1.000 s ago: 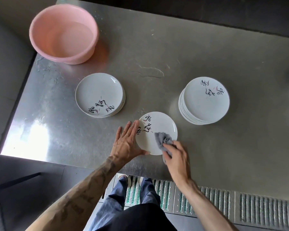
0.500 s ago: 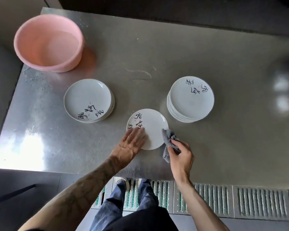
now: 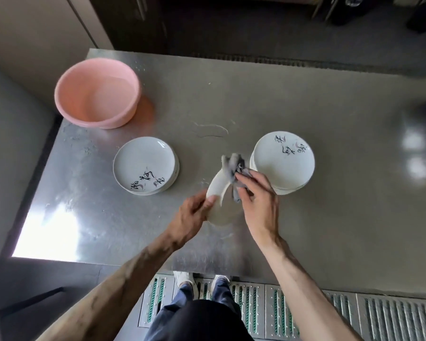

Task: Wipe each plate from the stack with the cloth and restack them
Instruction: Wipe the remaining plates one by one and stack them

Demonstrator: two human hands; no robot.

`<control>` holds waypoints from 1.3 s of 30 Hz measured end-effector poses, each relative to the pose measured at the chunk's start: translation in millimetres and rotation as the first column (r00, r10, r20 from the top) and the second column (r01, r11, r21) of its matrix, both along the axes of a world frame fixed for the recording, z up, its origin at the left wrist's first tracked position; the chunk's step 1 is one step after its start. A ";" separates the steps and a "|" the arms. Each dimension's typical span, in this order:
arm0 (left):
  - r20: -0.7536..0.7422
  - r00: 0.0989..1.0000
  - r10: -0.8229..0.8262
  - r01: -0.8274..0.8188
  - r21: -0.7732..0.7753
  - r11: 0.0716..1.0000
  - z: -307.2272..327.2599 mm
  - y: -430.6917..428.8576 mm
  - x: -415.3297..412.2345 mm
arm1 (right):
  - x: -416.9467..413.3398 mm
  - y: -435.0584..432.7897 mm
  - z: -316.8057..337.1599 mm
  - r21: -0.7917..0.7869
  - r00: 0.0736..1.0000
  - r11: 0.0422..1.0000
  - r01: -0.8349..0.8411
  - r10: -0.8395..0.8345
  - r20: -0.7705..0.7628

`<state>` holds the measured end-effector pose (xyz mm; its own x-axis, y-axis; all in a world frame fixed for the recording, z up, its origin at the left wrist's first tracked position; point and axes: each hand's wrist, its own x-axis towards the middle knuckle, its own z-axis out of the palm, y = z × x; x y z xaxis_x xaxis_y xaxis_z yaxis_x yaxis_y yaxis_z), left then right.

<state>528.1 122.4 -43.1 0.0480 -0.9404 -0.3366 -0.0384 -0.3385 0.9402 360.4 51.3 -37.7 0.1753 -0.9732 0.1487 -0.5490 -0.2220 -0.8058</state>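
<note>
My left hand point(image 3: 192, 215) grips a white plate point(image 3: 219, 198) by its near-left rim and holds it tilted up on edge above the steel table point(image 3: 330, 205), underside toward me. My right hand point(image 3: 258, 198) holds a grey cloth point(image 3: 234, 168) bunched against the plate's upper right side. A tall stack of white plates point(image 3: 284, 161) with black script stands just right of my hands. A lower stack of the same plates point(image 3: 145, 164) lies to the left.
A pink plastic basin point(image 3: 96, 92) sits at the table's far left corner. A smear of water point(image 3: 212, 130) marks the table's middle. A grated floor drain point(image 3: 354, 313) runs along the table's near edge, by my feet.
The plate lay flat on the table under my left hand; it is now lifted and tipped on edge. My right hand has brought the cloth up against it.
</note>
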 end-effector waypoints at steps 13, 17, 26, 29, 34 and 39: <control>-0.393 0.914 0.105 -0.114 -0.001 0.993 52.4 -2.6 19.2 | 22.4 -33.5 83.0 -0.082 0.989 0.992 -0.098 0.088 -0.118; -0.423 0.900 0.104 -0.108 0.014 0.994 55.6 0.4 21.5 | 35.0 -9.6 93.4 -0.218 0.909 0.893 -0.393 0.343 -0.235; -0.493 0.854 0.167 -0.182 0.017 0.983 64.4 4.3 26.6 | 1.6 -38.6 98.0 0.125 0.997 0.990 0.063 -0.056 -0.059; -0.514 0.835 0.196 -0.204 0.042 0.978 62.8 7.7 25.2 | -1.8 -29.0 90.8 0.233 0.990 0.963 0.136 -0.121 -0.077; -0.507 0.843 0.182 -0.188 0.039 0.981 66.6 5.6 24.1 | 26.4 -32.5 106.6 0.021 0.996 1.000 0.016 -0.014 -0.091; -0.560 0.808 0.184 -0.208 0.020 0.978 74.1 2.4 23.5 | 49.9 -1.6 108.6 -0.228 0.945 0.925 -0.305 0.264 -0.195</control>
<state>551.6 124.8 31.0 0.0489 -0.9445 -0.3249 0.5574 -0.2441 0.7935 410.3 49.7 70.9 0.4804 -0.8128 0.3294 -0.5477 -0.5714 -0.6112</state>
